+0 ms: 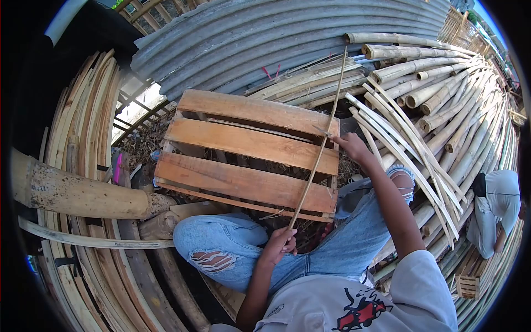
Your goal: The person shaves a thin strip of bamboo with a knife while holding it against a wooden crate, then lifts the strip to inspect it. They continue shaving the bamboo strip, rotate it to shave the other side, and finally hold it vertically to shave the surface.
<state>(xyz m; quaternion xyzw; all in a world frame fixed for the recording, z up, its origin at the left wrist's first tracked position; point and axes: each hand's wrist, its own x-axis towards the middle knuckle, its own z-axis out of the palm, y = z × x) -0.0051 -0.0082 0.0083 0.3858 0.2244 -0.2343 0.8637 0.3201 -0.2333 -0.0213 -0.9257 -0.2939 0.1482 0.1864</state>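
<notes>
Your left grip (279,246) pinches the bamboo strip (308,183) at its low end, right grip (351,145) clamps a knife (322,131) midway; strip's likely light, whippy, splintery, so hold near the blade.

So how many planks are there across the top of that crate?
3: the far plank, the middle plank and the near plank. The strip in the left hand crosses all three; others may hide underneath.

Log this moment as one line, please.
left hand: grips bamboo strip lower end | right hand: holds knife against strip higher up | wooden crate: below strip | bamboo poles: piled right
</notes>
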